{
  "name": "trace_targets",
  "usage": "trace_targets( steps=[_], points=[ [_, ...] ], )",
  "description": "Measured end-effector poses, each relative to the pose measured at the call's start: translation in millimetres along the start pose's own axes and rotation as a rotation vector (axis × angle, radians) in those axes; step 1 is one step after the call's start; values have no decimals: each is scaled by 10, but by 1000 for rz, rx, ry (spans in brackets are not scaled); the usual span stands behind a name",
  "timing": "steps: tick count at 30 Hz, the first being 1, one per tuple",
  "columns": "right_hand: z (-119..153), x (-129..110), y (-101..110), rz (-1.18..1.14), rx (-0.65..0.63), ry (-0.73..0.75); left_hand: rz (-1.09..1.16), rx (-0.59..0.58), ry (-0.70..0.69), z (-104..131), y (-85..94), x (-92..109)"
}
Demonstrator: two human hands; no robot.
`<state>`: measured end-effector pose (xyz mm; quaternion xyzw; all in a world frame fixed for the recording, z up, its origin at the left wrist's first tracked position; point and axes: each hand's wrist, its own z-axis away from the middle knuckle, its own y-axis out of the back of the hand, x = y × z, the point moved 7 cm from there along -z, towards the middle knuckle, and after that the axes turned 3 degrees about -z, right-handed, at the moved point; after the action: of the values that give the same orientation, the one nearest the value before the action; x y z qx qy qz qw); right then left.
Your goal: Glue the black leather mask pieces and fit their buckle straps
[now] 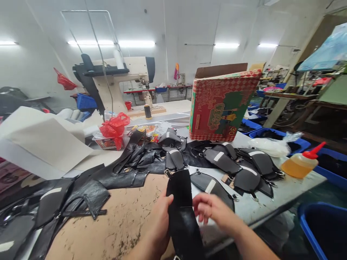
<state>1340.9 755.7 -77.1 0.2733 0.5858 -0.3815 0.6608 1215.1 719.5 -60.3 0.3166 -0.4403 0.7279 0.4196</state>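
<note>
A long black leather piece (pixel 187 227) stands up in front of me at the lower middle, with a matte upper flap and a metal buckle at its top left corner. My left hand (pixel 161 218) grips its left edge, thumb on the near face. Just right of the piece is my right hand (pixel 210 211), fingers apart and slightly curled, holding nothing. Behind it lies a black padded piece (pixel 214 186) with a white strip. More padded pieces with white strips and buckles (pixel 246 178) are piled to the right. Black leather straps (pixel 119 177) lie to the left and behind.
Brown cardboard (pixel 108 220) covers the near tabletop. A red printed box (pixel 217 108) stands behind the pile, and an orange-filled bottle (pixel 299 164) at the right. A red bag (pixel 115 128) and sewing machine (pixel 116 76) are at the back left. Blue bins (pixel 325 211) stand beyond the right edge.
</note>
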Motion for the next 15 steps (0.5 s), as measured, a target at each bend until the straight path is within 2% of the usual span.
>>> trace_targets(
  steps=[1,2,4,6,9,11,13,15],
  points=[
    [27,33,-293,-138,-162,-41,12,10,-18,19,18,5],
    [62,46,-519,-274,-254,-61,23,26,-42,40,47,19],
    [114,93,-777,-477,-264,-120,47,46,-114,94,119,72],
    [140,166,-858,-563,-173,-198,69,23,-189,159,191,130],
    [121,246,-837,-497,-40,-265,43,-43,-206,272,305,134],
    [79,254,-798,-347,51,-224,2,-52,-183,357,403,103],
    [48,219,-799,-186,127,-116,-6,-45,-177,435,502,75],
    [41,180,-878,-94,137,-4,20,-29,-188,484,594,41]
  ],
)
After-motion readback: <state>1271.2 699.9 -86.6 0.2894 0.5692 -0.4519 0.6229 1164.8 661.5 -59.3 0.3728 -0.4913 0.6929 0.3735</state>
